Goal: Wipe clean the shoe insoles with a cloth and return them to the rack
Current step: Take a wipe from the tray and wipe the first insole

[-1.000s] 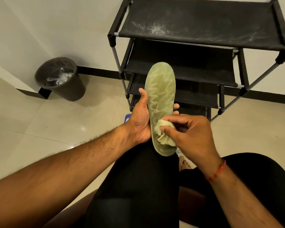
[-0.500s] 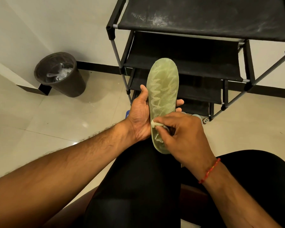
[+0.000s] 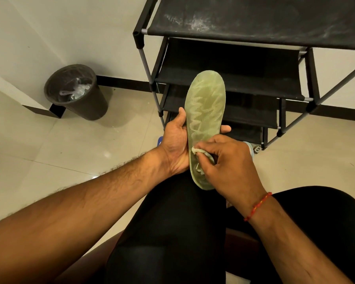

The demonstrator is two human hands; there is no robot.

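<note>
A pale green mesh insole (image 3: 205, 111) stands lengthwise above my left knee, toe end pointing away toward the rack. My left hand (image 3: 175, 145) cradles it from below, thumb along its left edge and a fingertip showing at its right edge. My right hand (image 3: 226, 162) pinches a small crumpled pale cloth (image 3: 201, 153) and presses it onto the insole's heel half. Most of the cloth is hidden under my fingers. The black shoe rack (image 3: 254, 33) stands right behind the insole, its fabric shelves bare and the top one dusty.
A dark waste bin (image 3: 76, 93) with plastic inside sits by the wall at the left. Pale tiled floor (image 3: 59, 150) spreads around it. My legs in black trousers (image 3: 172, 232) fill the lower middle. A small grey object (image 3: 254, 148) lies at the rack's foot.
My right hand with the cloth slid a little up the insole's heel area and bunched the cloth tighter. The insole stays in my left hand.
</note>
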